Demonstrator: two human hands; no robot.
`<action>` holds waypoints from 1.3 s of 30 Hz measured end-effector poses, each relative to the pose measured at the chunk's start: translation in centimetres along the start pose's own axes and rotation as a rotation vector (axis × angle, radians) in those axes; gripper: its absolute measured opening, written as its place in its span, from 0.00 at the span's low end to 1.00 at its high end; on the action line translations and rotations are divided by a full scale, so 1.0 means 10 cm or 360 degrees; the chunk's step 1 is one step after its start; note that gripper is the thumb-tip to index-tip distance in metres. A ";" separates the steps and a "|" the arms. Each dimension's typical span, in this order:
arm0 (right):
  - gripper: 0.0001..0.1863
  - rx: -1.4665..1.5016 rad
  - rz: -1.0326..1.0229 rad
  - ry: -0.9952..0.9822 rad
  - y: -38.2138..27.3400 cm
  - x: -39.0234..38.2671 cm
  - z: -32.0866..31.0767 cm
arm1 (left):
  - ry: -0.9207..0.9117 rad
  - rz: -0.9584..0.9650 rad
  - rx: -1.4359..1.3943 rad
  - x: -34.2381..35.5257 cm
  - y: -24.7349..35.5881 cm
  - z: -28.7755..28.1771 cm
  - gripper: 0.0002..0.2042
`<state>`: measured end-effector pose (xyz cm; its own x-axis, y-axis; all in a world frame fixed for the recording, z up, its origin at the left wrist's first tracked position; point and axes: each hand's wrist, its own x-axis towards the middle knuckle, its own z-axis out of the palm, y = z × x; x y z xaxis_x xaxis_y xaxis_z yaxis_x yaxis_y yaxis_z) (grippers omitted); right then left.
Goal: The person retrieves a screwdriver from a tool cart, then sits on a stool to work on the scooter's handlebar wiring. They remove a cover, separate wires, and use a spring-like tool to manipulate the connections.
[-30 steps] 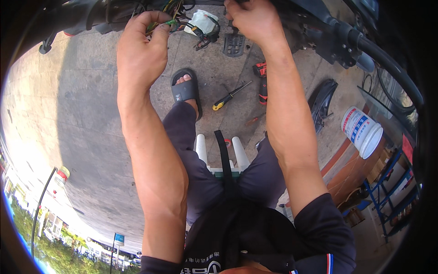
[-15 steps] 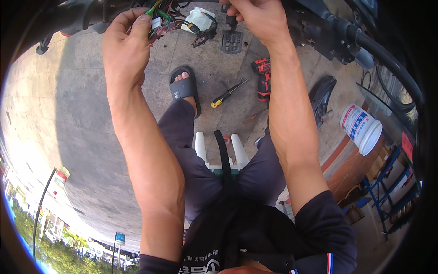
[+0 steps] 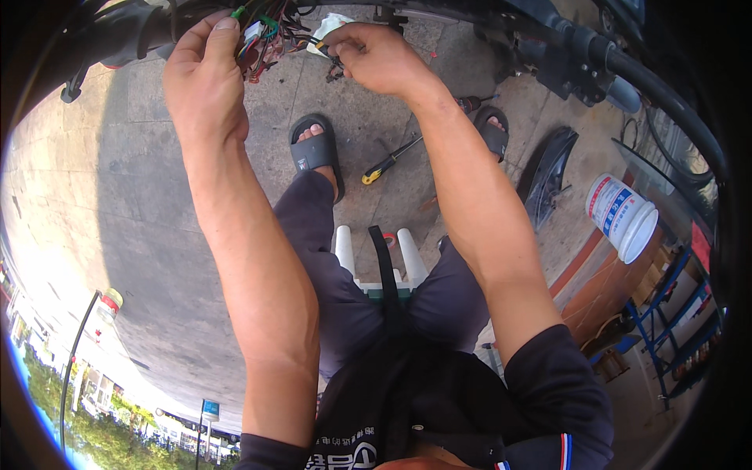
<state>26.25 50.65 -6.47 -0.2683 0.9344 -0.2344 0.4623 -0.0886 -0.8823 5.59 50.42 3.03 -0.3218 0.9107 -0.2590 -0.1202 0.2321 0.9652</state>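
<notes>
In the head view, my left hand (image 3: pixel 205 74) pinches a small green connector (image 3: pixel 237 13) between thumb and fingers at the top left. Beside it hangs a bundle of multicoloured wires (image 3: pixel 266 51) with a white plug (image 3: pixel 253 31) among them. My right hand (image 3: pixel 384 61) has its fingers closed on a black cable (image 3: pixel 319 45) to the right of that bundle. Just behind its fingertips shows a white wrapped packet (image 3: pixel 332 22), partly hidden by the hand. What the right fingertips cover cannot be made out fully.
Dark vehicle frame parts (image 3: pixel 540 47) run along the top. On the paved floor lie a yellow-black screwdriver (image 3: pixel 379 171) and a curved black panel (image 3: pixel 548 176). A white bucket (image 3: pixel 623 219) stands at the right, by a blue rack (image 3: pixel 658 329). My sandalled feet are below the wires.
My right hand has moved left from the pedal area to the black cable beside the packet. The left hand has shifted slightly left with the connector. My right foot now shows; my forearm hides the drill.
</notes>
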 end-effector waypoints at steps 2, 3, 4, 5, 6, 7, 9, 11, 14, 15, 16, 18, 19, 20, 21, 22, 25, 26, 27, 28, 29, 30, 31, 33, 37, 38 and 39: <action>0.13 -0.0019 0.0048 0.0038 -0.04 -0.01 0.04 | -0.0007 -0.0008 -0.0005 0.00 0.00 -0.01 0.15; 0.13 -0.0012 0.0065 0.0058 -0.06 -0.01 0.06 | -0.0009 -0.0012 -0.0009 0.00 0.00 -0.01 0.15; 0.13 0.0045 0.0076 0.0065 -0.09 0.00 0.07 | -0.0021 -0.0002 -0.0020 0.00 0.01 -0.01 0.15; 0.13 0.0102 0.0088 0.0074 -0.13 0.01 0.08 | -0.0034 0.0006 -0.0029 0.00 0.01 -0.01 0.15; 0.13 0.0159 0.0098 0.0083 -0.17 0.02 0.10 | -0.0046 0.0017 -0.0040 0.01 0.01 -0.01 0.15; 0.13 0.0269 0.0133 0.0051 -0.21 0.03 0.11 | -0.0042 0.0014 -0.0022 0.01 0.02 -0.02 0.15; 0.14 0.0487 0.0204 -0.0017 -0.30 0.01 0.15 | -0.0031 0.0007 0.0012 0.02 0.02 -0.02 0.15; 0.14 0.0688 0.0349 -0.0021 -0.35 -0.02 0.19 | -0.0011 0.0026 -0.0008 0.02 0.01 -0.02 0.14; 0.15 0.0642 0.0391 0.0080 -0.38 0.00 0.26 | 0.0010 0.0039 0.0015 0.01 0.01 -0.01 0.14; 0.16 0.0569 0.0373 0.0132 -0.39 0.02 0.27 | 0.0015 0.0043 0.0032 0.01 0.02 -0.01 0.14; 0.16 0.0425 0.0263 0.0284 -0.40 0.05 0.29 | -0.0007 0.0033 0.0011 0.01 0.03 -0.01 0.14; 0.18 0.0132 0.0044 0.0583 -0.42 0.08 0.29 | -0.0049 0.0010 -0.0032 -0.01 0.07 -0.01 0.14; 0.18 0.0215 0.0064 0.0481 -0.43 0.07 0.28 | -0.0052 -0.0008 0.0000 -0.02 0.07 0.00 0.15; 0.19 0.0297 0.0086 0.0379 -0.44 0.05 0.24 | -0.0054 -0.0027 0.0032 -0.04 0.07 0.00 0.17; 0.20 0.0380 0.0107 0.0276 -0.45 0.03 0.20 | -0.0094 -0.0007 0.0065 -0.06 0.08 0.01 0.18; 0.20 0.0597 0.0231 0.0093 -0.46 0.05 0.15 | -0.0018 0.0022 0.0218 -0.07 0.08 0.01 0.21; 0.18 0.1182 0.0450 -0.0303 -0.50 0.08 0.07 | 0.0030 0.0143 0.0642 -0.08 0.08 -0.01 0.31; 0.17 0.1337 0.0424 -0.0325 -0.52 0.09 0.08 | -0.0002 0.0123 0.0758 -0.09 0.08 -0.02 0.35; 0.16 0.1490 0.0399 -0.0346 -0.52 0.10 0.08 | -0.0035 0.0102 0.0873 -0.08 0.07 -0.04 0.39; 0.15 0.1563 0.0385 -0.0386 -0.52 0.12 0.07 | -0.0126 0.0226 0.1029 -0.09 0.04 -0.04 0.43; 0.14 0.1634 0.0373 -0.0427 -0.51 0.12 0.05 | -0.0158 0.0263 0.1138 -0.10 0.00 -0.04 0.43; 0.13 0.1705 0.0361 -0.0470 -0.51 0.12 0.03 | -0.0188 0.0299 0.1246 -0.11 -0.05 -0.03 0.43; 0.12 0.1718 0.0344 -0.0492 -0.51 0.11 0.01 | -0.0217 0.0335 0.1355 -0.11 -0.09 -0.03 0.43; 0.11 0.1745 0.0310 -0.0534 -0.53 0.10 -0.05 | -0.0161 0.0361 0.1230 -0.07 -0.18 -0.01 0.35; 0.11 0.1814 0.0315 -0.0529 -0.60 0.09 -0.14 | -0.0112 -0.0036 0.0414 0.07 -0.26 -0.04 0.22; 0.11 0.1820 0.0302 -0.0539 -0.62 0.09 -0.16 | -0.0079 -0.0103 0.0262 0.10 -0.28 -0.05 0.19; 0.11 0.1823 0.0286 -0.0549 -0.63 0.08 -0.18 | -0.0021 -0.0145 0.0080 0.11 -0.30 -0.05 0.17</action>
<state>24.60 52.59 -0.40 -0.5691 0.7516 -0.3334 -0.4537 -0.6252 -0.6351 5.08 50.58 -0.14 -0.2991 0.8895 -0.3454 -0.1007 0.3305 0.9384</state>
